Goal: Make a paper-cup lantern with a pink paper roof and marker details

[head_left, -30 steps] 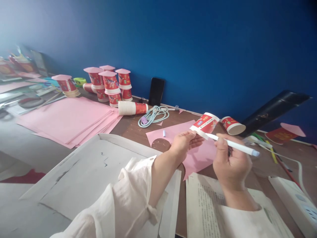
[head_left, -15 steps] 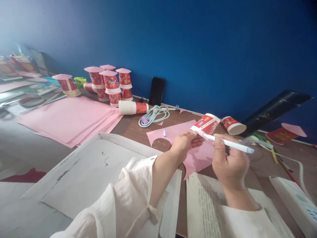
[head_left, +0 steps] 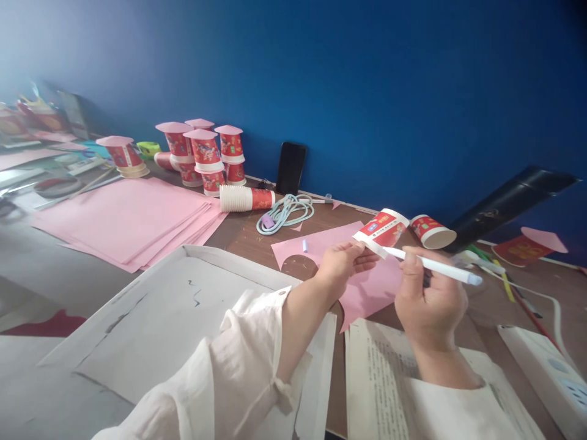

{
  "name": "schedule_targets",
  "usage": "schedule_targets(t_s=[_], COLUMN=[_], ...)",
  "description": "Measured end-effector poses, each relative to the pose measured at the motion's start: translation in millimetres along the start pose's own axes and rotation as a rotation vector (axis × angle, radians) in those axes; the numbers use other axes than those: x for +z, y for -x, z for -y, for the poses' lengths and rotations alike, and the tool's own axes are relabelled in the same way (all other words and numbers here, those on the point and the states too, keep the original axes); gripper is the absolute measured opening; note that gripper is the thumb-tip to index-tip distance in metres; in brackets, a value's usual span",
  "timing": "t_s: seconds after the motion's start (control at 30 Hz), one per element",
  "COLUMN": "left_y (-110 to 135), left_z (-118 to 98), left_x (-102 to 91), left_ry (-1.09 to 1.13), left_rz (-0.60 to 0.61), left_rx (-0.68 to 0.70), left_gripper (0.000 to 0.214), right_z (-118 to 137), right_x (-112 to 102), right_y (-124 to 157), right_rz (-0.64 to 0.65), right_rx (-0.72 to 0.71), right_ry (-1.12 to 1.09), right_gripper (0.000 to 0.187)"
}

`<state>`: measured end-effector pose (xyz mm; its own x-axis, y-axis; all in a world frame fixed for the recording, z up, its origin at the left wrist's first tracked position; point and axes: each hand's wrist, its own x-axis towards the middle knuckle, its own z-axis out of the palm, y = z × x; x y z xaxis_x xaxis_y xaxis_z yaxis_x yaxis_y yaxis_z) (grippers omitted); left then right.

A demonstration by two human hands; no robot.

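My left hand [head_left: 342, 266] is closed on the rim of a red and white paper cup [head_left: 384, 228], which is tilted on its side above the table. In the fingers of my right hand [head_left: 431, 293] lies a white marker pen [head_left: 440, 266], its tip close to the cup's white rim; whether it touches I cannot tell. Beneath both hands is a cut sheet of pink paper [head_left: 328, 238] with a round notch. The small light-blue pen cap [head_left: 305, 245] rests on that sheet. Another red paper cup [head_left: 431, 232] lies on its side just behind.
Stacked red cups with pink paper tops [head_left: 204, 150] stand at the back left, by a pile of pink sheets [head_left: 132, 214]. A coiled cable [head_left: 288, 214], a black phone [head_left: 291, 166], a white box lid [head_left: 183, 305], an open book [head_left: 371, 379] and a power strip [head_left: 545, 366] surround the hands.
My right hand has moved slightly to the right with the marker pen, its tip sliding right along the cup's rim. The left hand and the cup have barely moved.
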<state>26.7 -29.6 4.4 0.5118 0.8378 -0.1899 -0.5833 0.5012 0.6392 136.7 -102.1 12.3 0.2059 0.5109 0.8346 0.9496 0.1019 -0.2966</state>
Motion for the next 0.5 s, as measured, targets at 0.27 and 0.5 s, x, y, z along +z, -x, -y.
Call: schedule_targets(t_s=[0.27, 0.5], left_y=[-1.1, -1.7], left_z=[-1.3, -0.1], left_x=[0.0, -0.3], left_ry=[0.049, 0.006], left_rz=[-0.062, -0.058], left_rx=[-0.008, -0.001], left_gripper=[0.016, 0.016], right_z=[-1.7, 0.0], right_x=[-1.5, 1.3], right_y=[0.6, 1.7], right_rz=[-0.068, -0.013], right_rx=[0.04, -0.053], right_ry=[0.034, -0.007], right_gripper=[0.024, 0.021])
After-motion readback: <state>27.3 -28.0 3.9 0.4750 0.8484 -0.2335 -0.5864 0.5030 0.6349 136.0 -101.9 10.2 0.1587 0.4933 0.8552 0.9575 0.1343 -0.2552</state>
